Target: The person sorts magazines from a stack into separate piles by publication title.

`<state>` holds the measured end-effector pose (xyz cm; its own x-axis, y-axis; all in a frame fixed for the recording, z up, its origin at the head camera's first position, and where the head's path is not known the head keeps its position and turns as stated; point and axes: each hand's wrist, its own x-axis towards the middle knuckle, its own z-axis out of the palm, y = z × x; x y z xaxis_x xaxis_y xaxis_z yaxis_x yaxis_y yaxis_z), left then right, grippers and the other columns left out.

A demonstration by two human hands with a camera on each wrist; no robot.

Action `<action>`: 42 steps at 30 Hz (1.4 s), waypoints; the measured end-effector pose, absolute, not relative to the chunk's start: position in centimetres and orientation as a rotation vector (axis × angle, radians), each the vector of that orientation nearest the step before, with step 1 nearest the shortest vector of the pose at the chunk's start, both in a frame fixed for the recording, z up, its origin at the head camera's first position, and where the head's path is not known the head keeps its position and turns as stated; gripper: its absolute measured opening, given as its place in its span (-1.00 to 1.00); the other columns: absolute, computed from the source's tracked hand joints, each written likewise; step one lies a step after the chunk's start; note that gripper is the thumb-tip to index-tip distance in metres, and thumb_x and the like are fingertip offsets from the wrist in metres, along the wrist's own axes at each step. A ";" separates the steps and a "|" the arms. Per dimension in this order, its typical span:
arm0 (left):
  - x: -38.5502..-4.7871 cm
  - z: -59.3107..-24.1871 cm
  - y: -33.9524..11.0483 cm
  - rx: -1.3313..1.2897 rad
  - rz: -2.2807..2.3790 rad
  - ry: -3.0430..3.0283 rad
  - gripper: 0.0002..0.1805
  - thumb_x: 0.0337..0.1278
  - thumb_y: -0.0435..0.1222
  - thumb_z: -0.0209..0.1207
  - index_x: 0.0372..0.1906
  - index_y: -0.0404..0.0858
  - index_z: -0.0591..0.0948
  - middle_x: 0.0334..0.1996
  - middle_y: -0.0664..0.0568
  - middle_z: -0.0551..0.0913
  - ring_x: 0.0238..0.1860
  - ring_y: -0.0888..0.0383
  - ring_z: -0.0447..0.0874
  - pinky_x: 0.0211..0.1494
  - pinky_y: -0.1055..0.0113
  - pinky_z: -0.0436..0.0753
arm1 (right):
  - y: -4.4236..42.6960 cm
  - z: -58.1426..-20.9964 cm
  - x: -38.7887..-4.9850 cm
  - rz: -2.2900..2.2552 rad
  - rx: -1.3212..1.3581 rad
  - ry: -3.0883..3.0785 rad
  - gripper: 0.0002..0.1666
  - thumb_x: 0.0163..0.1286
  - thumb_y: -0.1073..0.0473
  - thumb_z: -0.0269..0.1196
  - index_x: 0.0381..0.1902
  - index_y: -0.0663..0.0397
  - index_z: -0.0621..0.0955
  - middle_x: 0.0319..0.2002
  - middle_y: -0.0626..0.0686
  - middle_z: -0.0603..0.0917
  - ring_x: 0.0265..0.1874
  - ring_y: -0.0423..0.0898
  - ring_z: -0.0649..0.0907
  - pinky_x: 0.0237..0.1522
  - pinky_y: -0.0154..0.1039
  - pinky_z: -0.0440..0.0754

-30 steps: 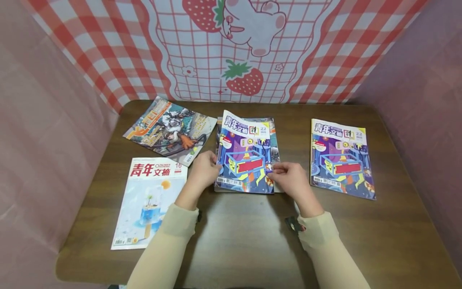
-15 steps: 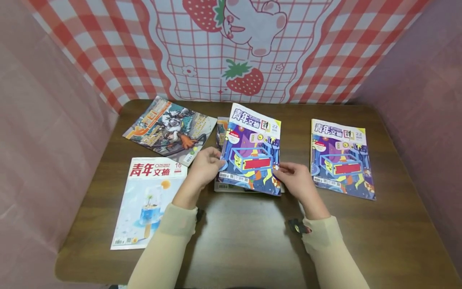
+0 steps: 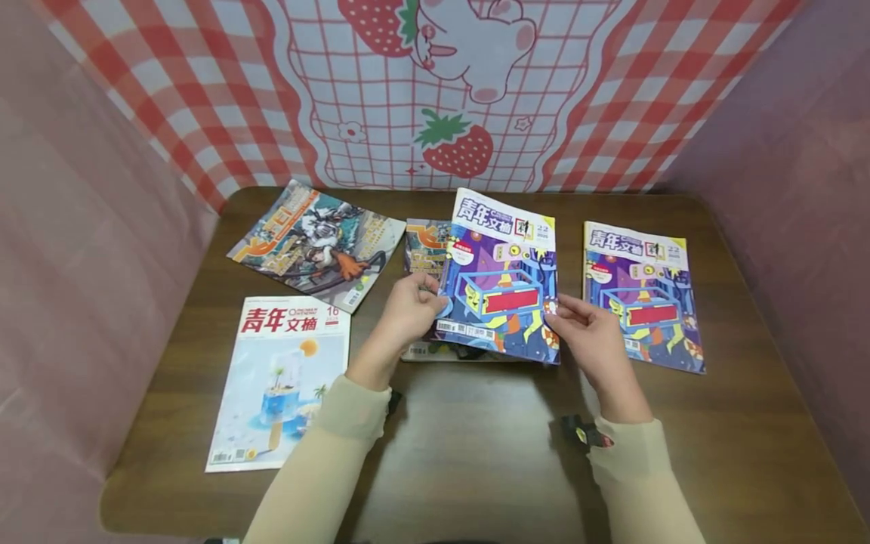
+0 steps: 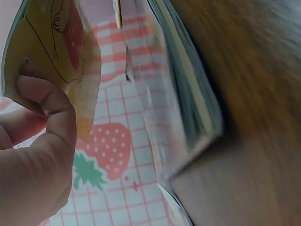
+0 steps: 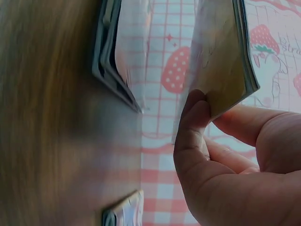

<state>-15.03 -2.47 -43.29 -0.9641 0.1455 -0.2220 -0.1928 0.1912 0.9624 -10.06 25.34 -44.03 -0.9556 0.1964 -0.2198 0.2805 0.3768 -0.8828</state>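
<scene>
Both hands hold a purple magazine [image 3: 503, 283] by its lower side edges, raised off the pile in the middle of the table. The left hand [image 3: 410, 316] pinches its left edge, thumb on the cover; in the left wrist view the fingers [image 4: 49, 101] bend round the underside. On the other edge, the right hand [image 3: 590, 340] pinches with thumb on top, and the right wrist view shows its fingers [image 5: 193, 136] beneath. Below lies a pile topped by an orange-titled magazine [image 3: 423, 261], partly hidden by the raised one.
A matching purple magazine [image 3: 646, 295] lies at the right. An illustrated magazine [image 3: 319, 245] sits askew at back left, and a white magazine with a popsicle cover [image 3: 282, 385] lies in front of it. Behind the table [image 3: 476, 453] hangs a strawberry-print cloth [image 3: 455, 147].
The purple magazine has been lifted off the central pile and carried rightward by both hands, uncovering more of the orange-titled magazine. The other magazines stay in place.
</scene>
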 end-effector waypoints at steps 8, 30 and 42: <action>-15.3 -43.0 0.4 0.087 1.679 2.335 -0.85 0.26 -0.45 0.29 -0.19 -0.36 0.53 -0.68 0.03 0.54 -0.65 0.20 0.38 -0.55 0.35 0.41 | 27.6 -43.4 -9.1 -1.597 0.560 2.617 -0.27 0.41 -0.07 0.36 0.40 0.20 0.50 0.08 0.26 0.64 -0.05 -0.17 0.67 -0.12 -0.50 0.60; -16.6 -42.5 8.3 0.330 1.396 2.448 -0.85 0.31 -0.35 0.31 -0.20 -0.31 0.55 -0.45 0.05 0.63 -0.37 0.16 0.61 -0.29 0.35 0.59 | 33.7 -42.8 -6.8 -1.557 0.849 2.644 -0.27 0.42 -0.06 0.34 0.42 0.15 0.47 0.16 0.27 0.62 -0.17 -0.35 0.65 -0.24 -0.50 0.63; -16.8 -42.3 12.7 0.425 1.311 2.553 -0.82 0.26 -0.35 0.34 -0.37 -0.27 0.55 -0.51 0.07 0.55 -0.39 0.14 0.55 -0.30 0.38 0.52 | 37.1 -43.0 -5.9 -1.559 1.019 2.552 -0.19 0.40 -0.12 0.35 0.48 0.08 0.42 0.27 0.26 0.56 -0.20 -0.38 0.66 -0.30 -0.47 0.65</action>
<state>-16.83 12.68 -42.30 -0.9288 0.3620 -0.0791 0.1467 0.5553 0.8186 -5.90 37.05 -42.97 -0.7919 0.5297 -0.3038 0.5122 0.3052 -0.8028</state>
